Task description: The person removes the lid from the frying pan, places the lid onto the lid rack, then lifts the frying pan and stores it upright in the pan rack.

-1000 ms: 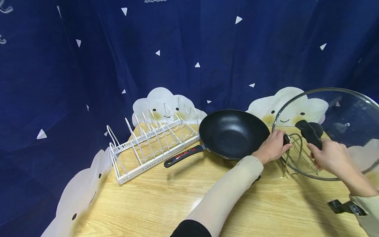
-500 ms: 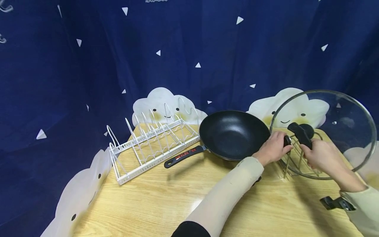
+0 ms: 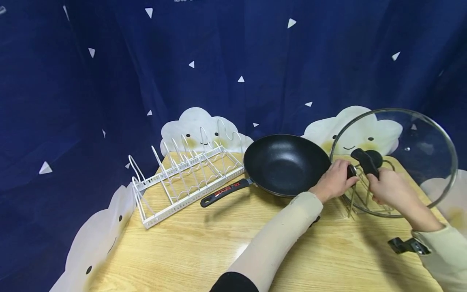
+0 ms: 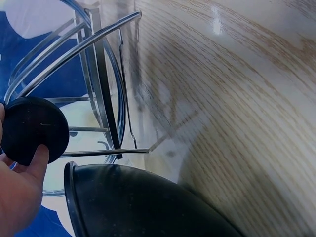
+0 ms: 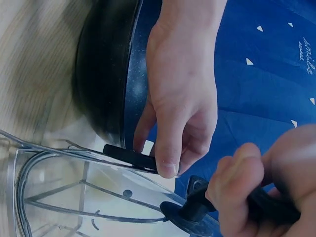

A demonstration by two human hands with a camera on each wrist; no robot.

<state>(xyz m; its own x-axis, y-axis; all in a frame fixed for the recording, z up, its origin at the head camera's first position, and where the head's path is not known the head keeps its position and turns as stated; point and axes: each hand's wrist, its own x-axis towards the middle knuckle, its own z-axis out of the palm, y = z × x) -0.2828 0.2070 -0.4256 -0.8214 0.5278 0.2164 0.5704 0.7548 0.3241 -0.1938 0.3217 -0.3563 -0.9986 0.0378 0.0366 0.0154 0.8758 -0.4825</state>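
Observation:
My right hand [image 3: 394,190] grips the black handle [image 3: 366,162] of a large glass lid [image 3: 430,138]. The lid stands upright at the small wire rack [image 3: 352,205]; whether it rests in the rack is unclear. With thumb and fingers my left hand [image 3: 333,178] pinches a round black knob [image 4: 37,131] beside the rack. What the knob is fixed to is hard to see. Just left of that hand sits a black wok [image 3: 286,166], its rim close to the fingers. The wok handle [image 3: 226,192], with red lettering, points left.
A long white wire rack [image 3: 189,186] with upright loops stands left of the wok on the wooden table [image 3: 204,251]. Behind hangs a dark blue curtain [image 3: 204,52] with white triangles and clouds. The table's right edge runs beneath the glass lid.
My right hand has moved left with the glass lid, bringing the lid handle closer to my left hand. The left hand keeps its hold on the knob. The wok and white rack stay put.

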